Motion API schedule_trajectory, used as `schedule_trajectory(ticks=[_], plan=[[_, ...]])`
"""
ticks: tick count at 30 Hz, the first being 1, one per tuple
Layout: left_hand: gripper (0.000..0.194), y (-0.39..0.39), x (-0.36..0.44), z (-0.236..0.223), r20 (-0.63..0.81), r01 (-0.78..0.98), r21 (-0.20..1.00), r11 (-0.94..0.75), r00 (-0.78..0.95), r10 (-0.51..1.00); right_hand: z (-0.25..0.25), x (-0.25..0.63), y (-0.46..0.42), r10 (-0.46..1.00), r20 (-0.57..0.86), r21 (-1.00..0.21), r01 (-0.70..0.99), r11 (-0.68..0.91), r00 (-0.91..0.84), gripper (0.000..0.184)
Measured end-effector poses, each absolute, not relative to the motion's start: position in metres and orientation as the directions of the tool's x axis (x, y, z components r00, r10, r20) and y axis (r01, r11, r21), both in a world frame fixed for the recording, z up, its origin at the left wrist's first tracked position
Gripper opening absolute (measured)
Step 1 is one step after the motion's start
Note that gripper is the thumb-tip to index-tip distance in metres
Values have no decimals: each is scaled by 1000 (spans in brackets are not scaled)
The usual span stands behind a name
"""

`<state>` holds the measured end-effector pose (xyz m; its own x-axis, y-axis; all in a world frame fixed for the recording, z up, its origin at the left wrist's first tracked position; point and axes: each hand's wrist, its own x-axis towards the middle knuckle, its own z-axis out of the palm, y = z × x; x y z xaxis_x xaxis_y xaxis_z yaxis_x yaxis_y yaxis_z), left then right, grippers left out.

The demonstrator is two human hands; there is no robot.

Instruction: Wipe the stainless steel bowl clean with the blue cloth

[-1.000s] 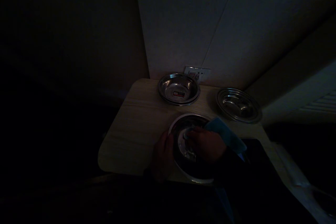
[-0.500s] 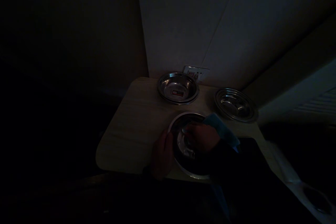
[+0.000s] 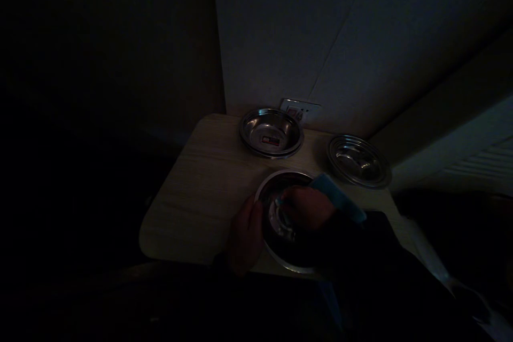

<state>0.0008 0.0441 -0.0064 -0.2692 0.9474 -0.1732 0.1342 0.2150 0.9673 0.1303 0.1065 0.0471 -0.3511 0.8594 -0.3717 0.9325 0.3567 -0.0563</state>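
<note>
A steel bowl [image 3: 276, 184] with a pale rim stands near the front edge of the wooden table. My left hand [image 3: 245, 235] is closed on its left rim, fingers outside and thumb close to the edge. Inside the bowl, my right hand [image 3: 308, 207] is closed on a blue-green cloth [image 3: 340, 199]. One end of the cloth shows at my fingertips against the bowl's bottom, and the rest hangs out over the right rim. My right sleeve hides the bowl's lower right side. The light is very dim.
Nested steel bowls [image 3: 270, 136], the top one with a red and black label, stand at the back of the table [image 3: 192, 187]. More nested steel bowls [image 3: 356, 161] lie at the right. A wall socket [image 3: 300, 109] sits behind. Some dark flat thing [image 3: 380, 219] lies beside my right arm.
My right hand has shifted slightly up and left inside the bowl, taking the cloth along. My left hand keeps its hold on the rim. The view has moved a little.
</note>
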Motion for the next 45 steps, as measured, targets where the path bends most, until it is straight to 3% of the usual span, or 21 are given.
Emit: schedule_trajectory(ticks=[24,37,45], plan=[[35,45,4,-6,-133,170,967,187,-289,948,46,126,110,807,-389,-42,884,466,-444,23],[35,45,4,-6,-100,175,973,150,-265,959,44,127,107,838,-383,-9,908,418,-389,26],[34,46,4,-5,-105,174,973,154,-264,959,41,130,102,804,-369,-52,874,483,-466,25]])
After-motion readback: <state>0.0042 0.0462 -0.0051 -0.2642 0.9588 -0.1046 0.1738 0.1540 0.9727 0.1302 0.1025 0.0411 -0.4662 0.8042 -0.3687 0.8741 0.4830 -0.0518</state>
